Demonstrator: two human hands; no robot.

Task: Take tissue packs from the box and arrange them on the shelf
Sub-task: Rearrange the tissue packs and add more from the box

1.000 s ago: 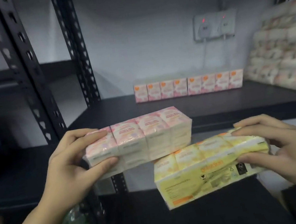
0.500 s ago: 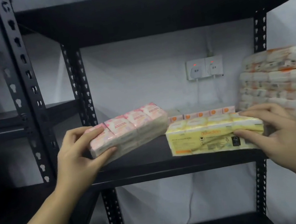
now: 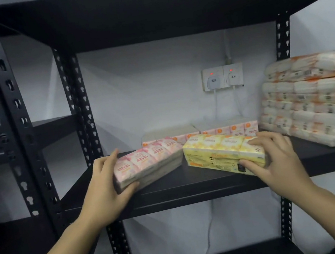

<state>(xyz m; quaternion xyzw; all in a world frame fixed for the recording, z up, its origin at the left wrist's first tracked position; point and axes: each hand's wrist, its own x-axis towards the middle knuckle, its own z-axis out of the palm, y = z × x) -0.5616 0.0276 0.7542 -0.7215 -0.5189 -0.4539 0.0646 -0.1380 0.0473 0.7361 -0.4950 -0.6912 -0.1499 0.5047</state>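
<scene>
My left hand (image 3: pixel 105 184) grips the near end of a pink tissue pack (image 3: pixel 152 160), which lies angled on the black shelf (image 3: pixel 182 186). To its right, a yellow tissue pack (image 3: pixel 216 151) sits low on the shelf, its right end held by my right hand (image 3: pixel 275 154), fingers on top and thumb on the front face. The far ends of the two packs nearly meet. Behind them a row of pink tissue packs (image 3: pixel 223 128) stands against the back wall. The box is out of view.
A tall stack of orange-and-white tissue bundles (image 3: pixel 314 98) fills the shelf's right side. Two wall sockets (image 3: pixel 222 77) with plugs and cables sit above the back row. Black perforated posts (image 3: pixel 16 127) frame the shelf on the left; another shelf board hangs overhead.
Both hands have moved forward and down, bringing the pink and yellow packs from in front of the shelf edge onto the shelf board. The view has tilted upward.
</scene>
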